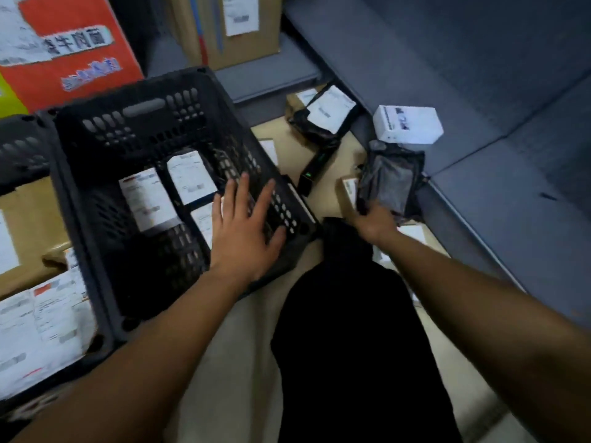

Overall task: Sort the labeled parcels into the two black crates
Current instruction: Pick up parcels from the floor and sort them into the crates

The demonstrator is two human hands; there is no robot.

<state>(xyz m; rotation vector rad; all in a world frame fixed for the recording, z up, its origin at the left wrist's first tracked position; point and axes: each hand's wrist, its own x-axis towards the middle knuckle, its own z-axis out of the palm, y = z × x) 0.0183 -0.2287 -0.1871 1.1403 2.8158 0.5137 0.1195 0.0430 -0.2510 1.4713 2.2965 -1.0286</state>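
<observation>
Step in hand: pick-up of the next parcel. The right hand (372, 223) closes on the near edge of the grey parcel (391, 180), a soft plastic mailer; motion blur hides the fingertips, so the grip is judged, not confirmed. The left hand (246, 228) lies flat with fingers spread on the right wall of the black crate (144, 123) and grips nothing.

Location: the grey parcel sits on the floor (348, 155), right of the crate, partly over a small cardboard box (347, 190).

Orientation: its long axis runs away from the person, angled slightly right. No label shows on the upper face.

Next move: lift, turn to expose the label, read it, then choose this crate or the second crate (19, 148) on the left. A limp mailer sags, so support it from beneath.
</observation>
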